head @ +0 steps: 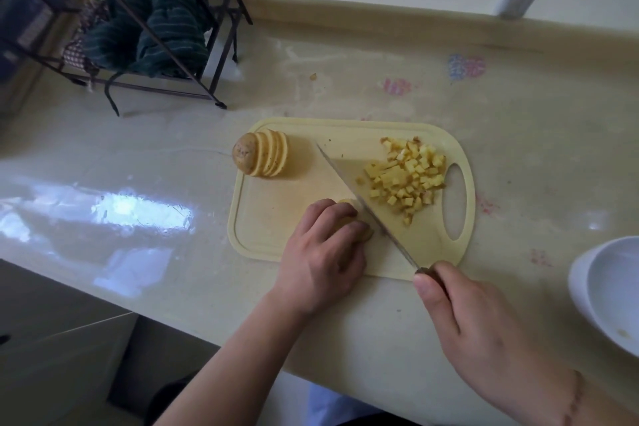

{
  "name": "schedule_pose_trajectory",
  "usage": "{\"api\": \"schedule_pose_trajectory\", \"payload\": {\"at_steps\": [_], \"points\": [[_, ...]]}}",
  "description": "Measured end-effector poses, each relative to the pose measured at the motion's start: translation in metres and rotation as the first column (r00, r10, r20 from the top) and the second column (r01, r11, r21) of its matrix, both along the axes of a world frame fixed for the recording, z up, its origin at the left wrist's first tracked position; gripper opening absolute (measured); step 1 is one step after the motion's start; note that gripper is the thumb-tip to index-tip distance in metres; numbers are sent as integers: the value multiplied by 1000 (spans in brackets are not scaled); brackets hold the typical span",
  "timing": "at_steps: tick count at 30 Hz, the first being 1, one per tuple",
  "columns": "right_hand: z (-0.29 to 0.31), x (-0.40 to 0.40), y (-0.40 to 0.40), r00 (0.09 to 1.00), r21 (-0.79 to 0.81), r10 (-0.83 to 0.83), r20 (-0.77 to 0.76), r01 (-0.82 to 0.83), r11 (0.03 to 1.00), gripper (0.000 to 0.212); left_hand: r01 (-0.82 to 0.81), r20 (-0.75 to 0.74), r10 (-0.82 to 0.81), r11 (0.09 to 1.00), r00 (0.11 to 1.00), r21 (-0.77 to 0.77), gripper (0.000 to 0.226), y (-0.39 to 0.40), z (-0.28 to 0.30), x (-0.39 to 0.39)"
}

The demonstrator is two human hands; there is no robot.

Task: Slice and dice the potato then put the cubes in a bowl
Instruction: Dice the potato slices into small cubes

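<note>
while your left hand (323, 252) curls down over a small stack of potato slices (349, 218) at the near middle of the cutting board (276, 218), your right hand (484, 328) is wrapped tight round the knife handle (427, 274), thumb laid along the top near the blade. blade (359, 197) runs diagonally away from you, edge down right beside your left fingertips (345, 214), touching or almost touching the stack. knuckles look tucked forward, likely so the blade rides against them and the tips stay clear. left wrist is low, forearm coming in from the near left; right forearm comes in from the near right with the wrist turned in a bit.

diced cubes (408, 180) are heaped on the right side of the board by the handle hole, probably pushed there to keep the cutting spot free and close to the white bowl (587, 294), which sits off the board at the right edge. only a speck shows inside it, so no cubes moved yet. rest of the potato (261, 157), already sliced with the end cap on, leans at the far left corner, well apart from the knife. roughly midway, i'd say. a wire rack (138, 28) with dark cloths stands far left on the counter (138, 166).
</note>
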State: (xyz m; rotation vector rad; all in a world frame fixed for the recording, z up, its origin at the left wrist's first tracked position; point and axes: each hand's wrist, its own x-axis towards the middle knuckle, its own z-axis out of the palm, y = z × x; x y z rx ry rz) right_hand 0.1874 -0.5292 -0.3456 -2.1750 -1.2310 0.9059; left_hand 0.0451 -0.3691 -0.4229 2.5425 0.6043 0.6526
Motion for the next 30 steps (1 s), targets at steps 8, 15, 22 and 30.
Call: {"api": "schedule_pose_trajectory", "payload": {"at_steps": [8, 15, 22, 30], "points": [[10, -1, -4, 997, 19, -8, -81, 9, 1000, 48, -7, 40, 7, 1000, 999, -8, 10, 0, 1, 0], [17, -1, -21, 998, -60, -11, -56, 8, 998, 56, 0, 39, 0, 1000, 999, -4, 10, 1, 0, 0], [3, -3, 8, 999, -10, 11, -39, -11, 1000, 45, 5, 47, -4, 1000, 999, -22, 10, 2, 1, 1], [2, -3, 1, 1000, 7, 18, -8, -18, 1000, 45, -4, 50, 3, 1000, 999, 11, 8, 0, 0, -2]]}}
